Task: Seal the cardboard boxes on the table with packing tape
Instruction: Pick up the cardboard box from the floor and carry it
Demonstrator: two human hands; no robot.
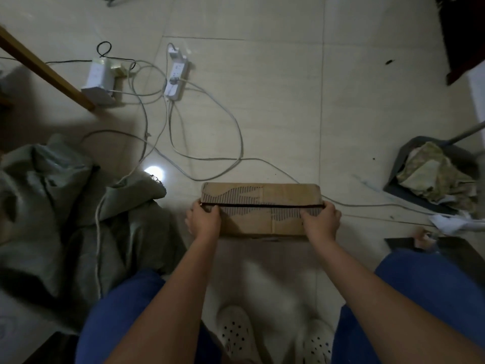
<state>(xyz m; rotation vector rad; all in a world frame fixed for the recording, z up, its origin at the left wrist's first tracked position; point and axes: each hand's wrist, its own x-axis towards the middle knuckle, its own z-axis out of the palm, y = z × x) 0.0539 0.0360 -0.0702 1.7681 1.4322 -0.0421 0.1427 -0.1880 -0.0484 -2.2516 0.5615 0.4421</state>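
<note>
Between my knees, out over the pale tiled floor (275, 101), I hold a flat brown cardboard box (262, 214) by its two short ends. My left hand (203, 219) wraps the left end, fingers curled onto the top flap with the thumb lying near the dark seam where the two flaps meet. My right hand (321, 220) grips the right end the same way, fingers bent over the top surface and touching that seam. The flaps lie closed, and torn patches along the seam show the ribbed corrugated layer. Whether the box rests on the floor or hangs just above it I cannot tell. To my left lies a crumpled grey-green woven sack (65, 214). Beyond the box, two white power strips (175, 74) sit on the tiles with pale cables looping toward me. To my right, a dark grey dustpan (409, 164) holds crumpled paper. Below, my blue trousers (433, 290) and white perforated clogs (236, 334) show.
</note>
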